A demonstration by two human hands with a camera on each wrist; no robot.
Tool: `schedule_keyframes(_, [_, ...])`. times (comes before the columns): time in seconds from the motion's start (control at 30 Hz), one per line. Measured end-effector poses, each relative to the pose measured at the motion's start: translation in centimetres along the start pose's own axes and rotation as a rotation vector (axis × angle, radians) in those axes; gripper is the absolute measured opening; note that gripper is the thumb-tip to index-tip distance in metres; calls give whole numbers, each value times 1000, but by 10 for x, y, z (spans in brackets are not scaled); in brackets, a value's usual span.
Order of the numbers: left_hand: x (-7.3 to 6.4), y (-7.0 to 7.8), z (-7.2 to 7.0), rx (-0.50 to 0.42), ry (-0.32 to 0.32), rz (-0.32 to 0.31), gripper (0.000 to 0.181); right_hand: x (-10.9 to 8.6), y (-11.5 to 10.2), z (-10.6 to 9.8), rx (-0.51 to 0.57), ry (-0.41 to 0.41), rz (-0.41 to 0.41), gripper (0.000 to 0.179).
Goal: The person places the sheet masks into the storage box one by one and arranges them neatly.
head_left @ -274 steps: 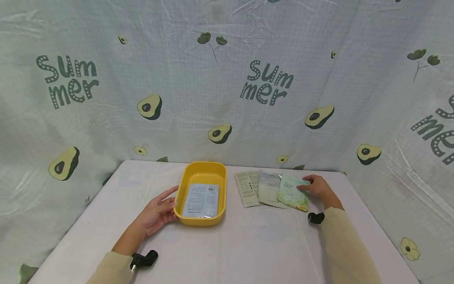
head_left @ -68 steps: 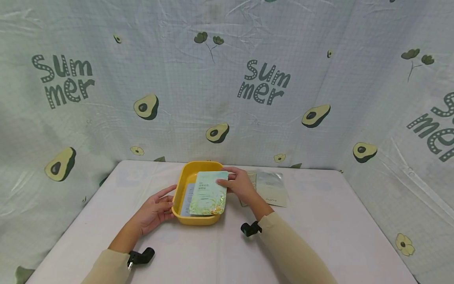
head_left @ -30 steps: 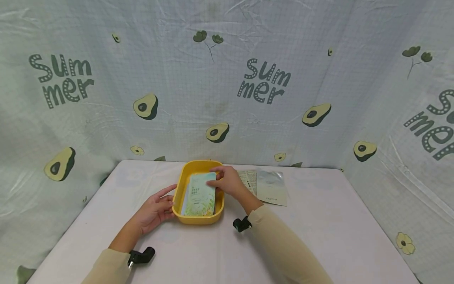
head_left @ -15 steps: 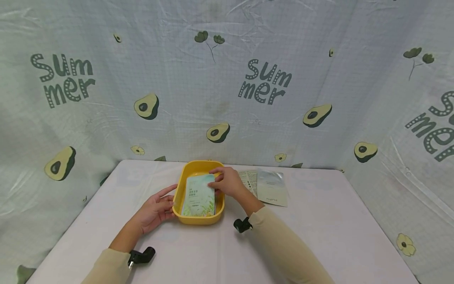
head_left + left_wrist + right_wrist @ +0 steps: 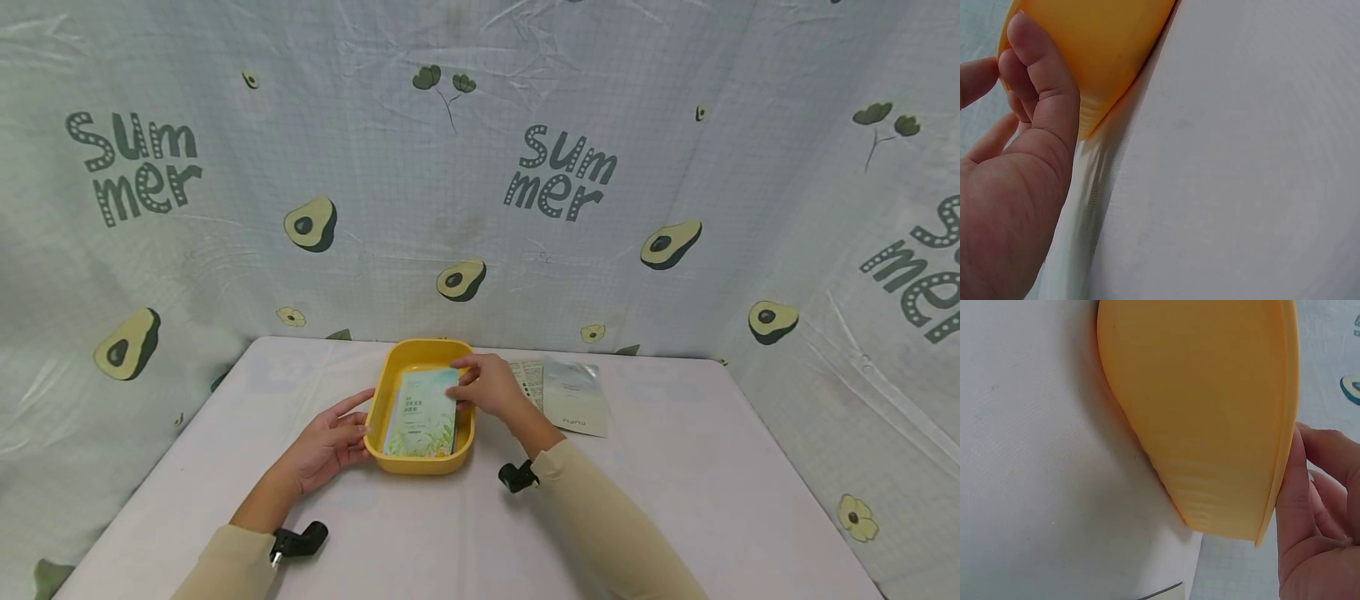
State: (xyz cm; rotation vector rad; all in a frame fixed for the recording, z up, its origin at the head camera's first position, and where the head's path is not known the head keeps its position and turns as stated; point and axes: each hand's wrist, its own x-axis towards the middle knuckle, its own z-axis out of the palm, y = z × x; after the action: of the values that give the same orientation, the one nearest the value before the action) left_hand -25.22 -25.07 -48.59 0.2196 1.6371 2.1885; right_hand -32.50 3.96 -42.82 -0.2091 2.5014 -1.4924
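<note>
In the head view a pale-green printed sachet [image 5: 423, 417], flat like a sheet-mask packet, lies inside the yellow tray [image 5: 427, 467]. My right hand [image 5: 487, 387] reaches over the tray's right rim and pinches the sachet's upper right edge. Most of another, pale grey-blue sachet is hidden beneath it. At the tray's left side, my left hand [image 5: 330, 446] holds the rim, with curled fingers against the outer wall in the left wrist view. The right wrist view shows the right hand's fingers [image 5: 1291, 506] along the tray's outer wall; the sachet is out of sight there.
Right of the tray, a silvery-beige sachet [image 5: 576, 400] lies on the white-covered table [image 5: 675, 467]. It overlaps a beige sachet with small print [image 5: 531, 379], partly covered by the right hand. A patterned cloth [image 5: 480, 183] hangs behind and around the table.
My right hand has carried the green sachet from the right of the row into the tray. Lately the sachet shifted left, then slightly back right. My left hand stays at the tray.
</note>
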Motion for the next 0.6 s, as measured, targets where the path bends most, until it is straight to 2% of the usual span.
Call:
schedule_keyframes(0.4, [1, 0, 1, -2, 15, -18, 75, -10, -3, -5, -47, 21, -11, 52])
schedule_keyframes(0.6, [0, 0, 1, 5, 2, -1, 75, -15, -2, -11, -89, 40, -10, 49])
